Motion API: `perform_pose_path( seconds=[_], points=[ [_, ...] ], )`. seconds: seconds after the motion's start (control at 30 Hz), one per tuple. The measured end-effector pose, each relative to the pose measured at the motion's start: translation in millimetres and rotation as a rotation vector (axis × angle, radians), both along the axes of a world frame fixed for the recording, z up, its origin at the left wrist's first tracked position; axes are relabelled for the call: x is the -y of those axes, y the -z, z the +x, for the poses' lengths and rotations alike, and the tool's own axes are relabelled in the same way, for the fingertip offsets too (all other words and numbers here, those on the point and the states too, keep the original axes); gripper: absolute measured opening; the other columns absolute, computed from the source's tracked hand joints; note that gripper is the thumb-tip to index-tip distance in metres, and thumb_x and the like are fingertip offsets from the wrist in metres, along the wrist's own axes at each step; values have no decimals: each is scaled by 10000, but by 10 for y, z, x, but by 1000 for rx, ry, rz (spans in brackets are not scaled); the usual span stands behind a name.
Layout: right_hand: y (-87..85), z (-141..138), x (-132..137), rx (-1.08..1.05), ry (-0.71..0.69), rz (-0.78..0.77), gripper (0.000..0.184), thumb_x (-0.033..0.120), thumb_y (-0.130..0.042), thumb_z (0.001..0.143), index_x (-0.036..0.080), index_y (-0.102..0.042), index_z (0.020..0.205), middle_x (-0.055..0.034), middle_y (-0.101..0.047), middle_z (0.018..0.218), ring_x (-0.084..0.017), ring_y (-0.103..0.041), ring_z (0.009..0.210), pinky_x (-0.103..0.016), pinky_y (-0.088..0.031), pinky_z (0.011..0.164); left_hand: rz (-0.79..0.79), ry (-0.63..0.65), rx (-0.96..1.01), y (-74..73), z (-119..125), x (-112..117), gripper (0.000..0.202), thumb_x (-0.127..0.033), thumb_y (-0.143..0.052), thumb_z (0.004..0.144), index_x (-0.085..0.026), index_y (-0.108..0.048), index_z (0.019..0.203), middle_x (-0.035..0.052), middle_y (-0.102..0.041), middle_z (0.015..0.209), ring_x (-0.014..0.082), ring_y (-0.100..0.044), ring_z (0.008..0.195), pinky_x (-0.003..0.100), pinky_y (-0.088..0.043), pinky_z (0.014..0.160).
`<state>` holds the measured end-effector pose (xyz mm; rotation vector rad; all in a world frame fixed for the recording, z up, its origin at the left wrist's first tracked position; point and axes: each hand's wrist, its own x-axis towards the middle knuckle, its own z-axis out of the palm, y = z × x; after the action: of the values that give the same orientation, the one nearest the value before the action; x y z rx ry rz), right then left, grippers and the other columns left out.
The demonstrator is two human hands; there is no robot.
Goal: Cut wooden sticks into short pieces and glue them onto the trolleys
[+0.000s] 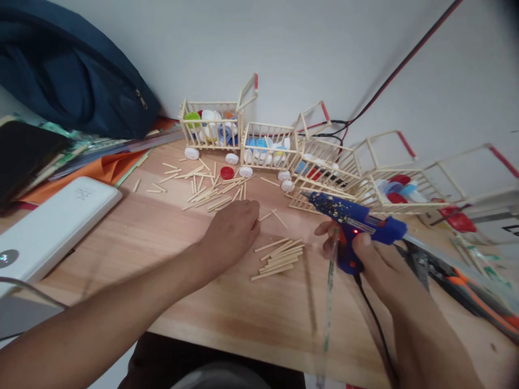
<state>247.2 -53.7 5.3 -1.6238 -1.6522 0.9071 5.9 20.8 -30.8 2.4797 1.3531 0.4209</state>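
My right hand [375, 259] grips a blue hot glue gun [344, 213] with a lit red light and dried glue specks on its front. Its nozzle points left, just in front of the small stick-built carts. My left hand [235, 227] rests on the table with curled fingers, and its fingertips are hidden. Short wooden sticks [214, 186] lie scattered beyond that hand, around a red bottle cap [227, 173]. Nearer to me, several longer sticks [279, 259] are gathered in a loose pile between my hands.
Wooden carts [270, 146] filled with bottle caps line the wall. A white power bank [60, 227], an orange cloth [93, 173] and a dark blue bag [81, 65] occupy the left. Orange-and-black pliers [466, 286] lie at right. The gun's cord [377, 319] runs toward the table's front edge.
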Motion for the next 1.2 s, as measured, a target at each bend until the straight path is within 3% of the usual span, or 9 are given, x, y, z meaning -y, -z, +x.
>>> perform_pose_path(
  seconds=[0.1,0.27,0.47,0.63,0.87,0.93,1.0,1.1,1.2],
  points=[
    [-161,172,152,375,6,44,356,533,-418,888,221,-589,868,-55,-638,759,-208,-605,699,-310,-477,623,-17,-10,6,-29,-2,7,83,-140,-457,827,-177,-516,780,47,-595,792,197,-542,774,305,-377,662],
    [-134,417,482,720,191,18,343,458,-532,792,235,-516,1051,-47,-663,745,-233,-620,575,-307,-450,486,-88,-29,99,-71,-42,-2,56,-130,-494,766,-181,-497,742,23,-582,747,169,-518,697,282,-340,602],
    [173,591,654,755,132,-83,276,377,-483,785,201,-508,997,-110,-678,872,-266,-659,746,-357,-500,628,-286,-49,490,-211,-100,-90,105,-198,-484,807,-166,-519,713,-16,-531,639,121,-471,608,253,-319,575],
    [311,752,663,740,94,-11,306,372,-515,781,191,-556,1026,-121,-680,961,-271,-651,865,-384,-499,748,-839,-3,920,-210,-88,-104,271,-361,-544,839,-116,-658,859,29,-618,756,98,-521,643,235,-381,609],
    [204,970,707,791,33,71,483,447,-571,789,184,-566,1193,-144,-660,1100,-294,-633,982,-424,-506,822,-927,12,1024,-281,-71,-27,377,-419,-680,758,-143,-724,1012,-58,-427,532,49,-321,498,210,-247,505],
    [61,874,686,839,128,198,476,502,-586,766,195,-618,1129,-147,-659,1099,-322,-621,993,-453,-500,808,-973,-14,1114,-339,-45,-5,323,-375,-742,699,-129,-741,908,-19,-531,620,53,-398,547,214,-324,547],
    [-112,619,612,729,242,259,341,476,-512,848,231,-649,1041,-97,-683,1017,-253,-646,865,-375,-508,712,-1010,-39,1201,-386,-8,21,279,-353,-792,637,-123,-740,785,23,-609,738,66,-473,614,239,-402,624],
    [-316,40,385,451,187,263,262,449,-527,864,250,-662,968,-48,-693,947,-199,-636,814,-307,-483,662,-1030,-49,1242,-430,59,69,310,-373,-810,609,-140,-750,806,23,-617,757,67,-489,626,246,-423,652],
    [-359,-465,83,207,83,202,220,413,-599,828,229,-661,932,-34,-695,873,-166,-618,739,-281,-464,622,-1022,-19,1225,-438,129,109,364,-404,-777,654,-167,-752,929,2,-587,694,59,-453,591,221,-376,589]
  ],
)
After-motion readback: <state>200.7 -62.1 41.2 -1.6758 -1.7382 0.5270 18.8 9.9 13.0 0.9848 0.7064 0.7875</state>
